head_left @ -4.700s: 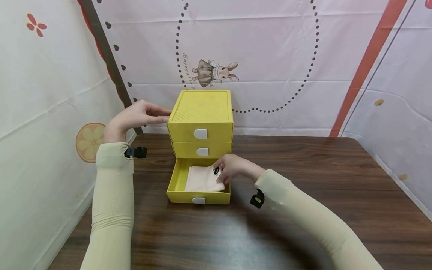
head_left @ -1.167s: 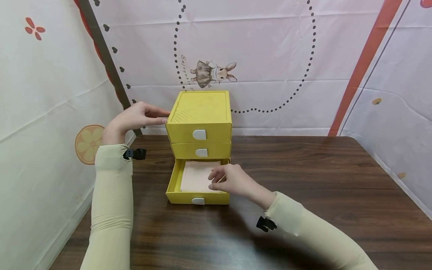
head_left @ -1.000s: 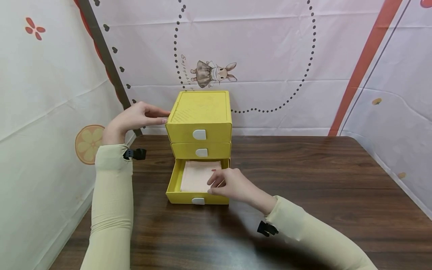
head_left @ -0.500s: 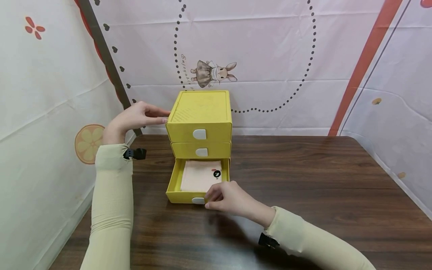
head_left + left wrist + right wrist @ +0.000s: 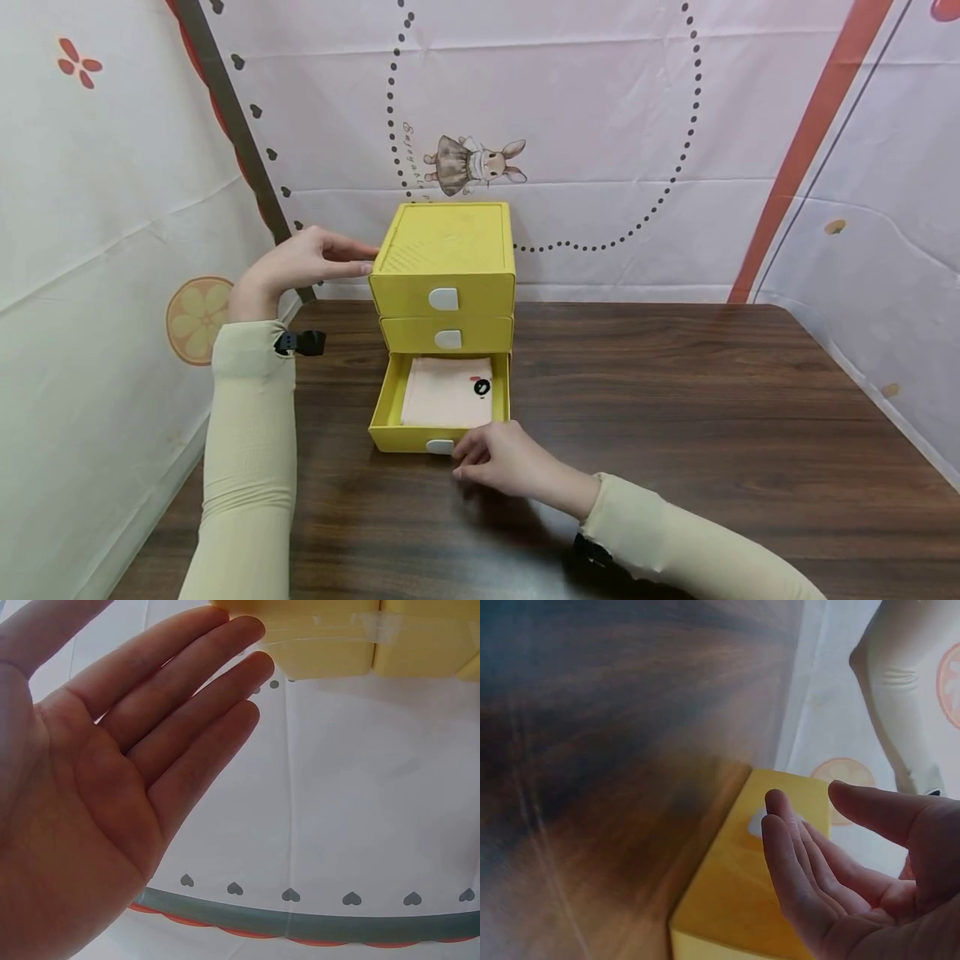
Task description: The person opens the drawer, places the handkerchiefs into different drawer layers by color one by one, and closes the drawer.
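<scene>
A yellow three-drawer desktop organizer [image 5: 450, 237] has its bottom drawer [image 5: 384, 438] pulled out. Inside that drawer lies a folded pale pink cloth [image 5: 442, 400] with a black and red mark near its right edge. My left hand [image 5: 300, 260] touches the organizer's upper left side, its fingers extended, as the left wrist view shows. In front of the bottom drawer is my right hand [image 5: 502, 458], fingertips close to the white pull tab [image 5: 439, 447]. Its fingers are loosely bent and the thumb [image 5: 870, 810] stands apart, with nothing between them.
Both upper drawers are pushed in, each with a white tab [image 5: 444, 298]. The organizer stands on a dark wooden table [image 5: 675, 400]. Printed white fabric [image 5: 600, 125] hangs behind it and along both sides.
My right hand has come off the cloth, moving out of the drawer and down toward me to its front. The cloth lies slightly further left, its black mark uncovered. My left hand stays put.
</scene>
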The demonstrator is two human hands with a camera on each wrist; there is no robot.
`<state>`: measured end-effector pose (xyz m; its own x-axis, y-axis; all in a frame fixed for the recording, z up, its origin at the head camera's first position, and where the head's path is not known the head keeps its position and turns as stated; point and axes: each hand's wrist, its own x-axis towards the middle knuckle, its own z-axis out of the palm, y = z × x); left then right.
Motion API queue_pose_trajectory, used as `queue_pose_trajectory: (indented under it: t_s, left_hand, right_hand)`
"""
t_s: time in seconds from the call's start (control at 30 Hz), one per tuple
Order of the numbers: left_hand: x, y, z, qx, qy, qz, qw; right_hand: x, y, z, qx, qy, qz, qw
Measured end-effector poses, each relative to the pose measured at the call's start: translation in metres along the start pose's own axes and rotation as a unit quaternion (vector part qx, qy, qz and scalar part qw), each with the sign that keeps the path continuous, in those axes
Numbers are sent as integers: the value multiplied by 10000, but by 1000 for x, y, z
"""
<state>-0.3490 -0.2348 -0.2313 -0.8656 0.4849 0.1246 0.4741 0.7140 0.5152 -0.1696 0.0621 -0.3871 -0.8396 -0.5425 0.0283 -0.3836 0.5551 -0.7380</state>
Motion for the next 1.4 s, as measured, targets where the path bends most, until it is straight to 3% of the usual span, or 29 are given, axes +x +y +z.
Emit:
queue_pose_trajectory:
  t_s: [0.57,1.0,1.4]
  left_hand:
    - [-1,1,0,-8,16,-4,10000]
    - [-2,2,1,-51,1,-15,10000]
    - [-2,4,0,-22,-14,7,10000]
  right_hand:
    - [5,13,18,202,78,184,9996]
    - [7,12,18,552,66,196,9983]
    - [15,18,15,470,228,332,9981]
